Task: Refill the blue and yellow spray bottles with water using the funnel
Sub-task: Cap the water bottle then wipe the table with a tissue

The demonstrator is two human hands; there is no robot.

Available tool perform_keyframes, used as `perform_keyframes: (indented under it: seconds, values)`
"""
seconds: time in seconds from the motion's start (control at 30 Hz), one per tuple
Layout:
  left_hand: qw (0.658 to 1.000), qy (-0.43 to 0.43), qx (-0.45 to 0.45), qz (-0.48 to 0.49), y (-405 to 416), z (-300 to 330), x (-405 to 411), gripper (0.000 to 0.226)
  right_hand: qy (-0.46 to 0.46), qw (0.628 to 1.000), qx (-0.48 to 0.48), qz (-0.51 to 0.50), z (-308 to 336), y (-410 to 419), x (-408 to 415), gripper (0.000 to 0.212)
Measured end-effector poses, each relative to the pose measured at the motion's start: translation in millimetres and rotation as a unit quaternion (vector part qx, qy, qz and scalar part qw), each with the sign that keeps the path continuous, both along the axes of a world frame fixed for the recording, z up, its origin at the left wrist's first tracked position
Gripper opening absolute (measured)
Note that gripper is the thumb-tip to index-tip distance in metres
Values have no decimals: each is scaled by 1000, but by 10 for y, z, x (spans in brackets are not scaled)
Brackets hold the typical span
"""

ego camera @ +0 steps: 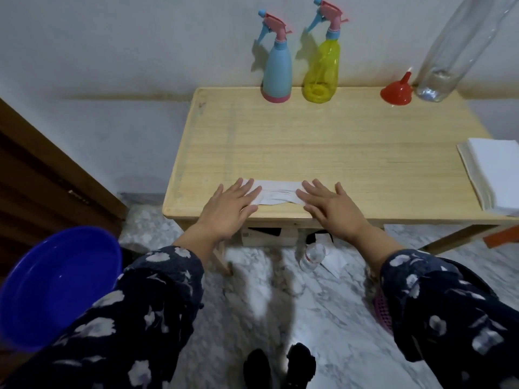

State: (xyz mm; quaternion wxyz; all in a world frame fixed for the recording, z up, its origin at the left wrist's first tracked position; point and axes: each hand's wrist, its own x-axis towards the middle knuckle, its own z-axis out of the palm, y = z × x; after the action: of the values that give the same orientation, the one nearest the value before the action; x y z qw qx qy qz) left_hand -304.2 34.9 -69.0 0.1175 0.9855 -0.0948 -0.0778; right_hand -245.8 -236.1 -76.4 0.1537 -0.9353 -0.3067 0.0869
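Plastic blue spray bottle [276, 71] and yellow spray bottle [321, 68] at the table's [365, 153] far edge look light and are best gripped at the neck; left hand [229, 206] and right hand [328, 204] are laid flat, fingers spread, on white paper [276, 193].

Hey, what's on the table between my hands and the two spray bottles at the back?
Nothing beyond the white cloth under both hands; in the head view, bare table runs to the blue spray bottle and yellow spray bottle.

A room in a home: a small wooden desk [323, 141] stands against a scuffed white wall [126, 51] on a marble-patterned floor [323, 304], with a brown wooden door [42, 178] at left and a blue basin [56, 282] at lower left.
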Motion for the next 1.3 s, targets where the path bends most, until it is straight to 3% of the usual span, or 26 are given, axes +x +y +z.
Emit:
perform_keyframes:
  seconds: [0.23,0.4,0.57,0.7,0.8,0.87,1.3]
  values:
    - [990,-54,-127,34,-91,-88,-81,40,-76,990,109,-39,-140,84,-188,33]
    - [983,-103,-149,33,-140,-121,-220,36,-108,989,94,-34,-135,55,-411,35]
    - [981,-121,-148,6,-165,-20,-173,35,-167,983,79,-22,-39,4,-381,51]
    - [989,-126,-78,-23,-238,235,134,45,-194,978,65,-24,207,-62,-100,46]
    - [988,-111,92,-57,-353,392,473,59,-203,977,55,-34,352,-175,227,45]
    - [982,-107,148,-54,-447,456,697,65,-205,977,43,-37,402,-260,483,45]
    - [994,-17,112,9,-968,249,2570,65,-124,992,-4,-6,242,-598,2509,43]
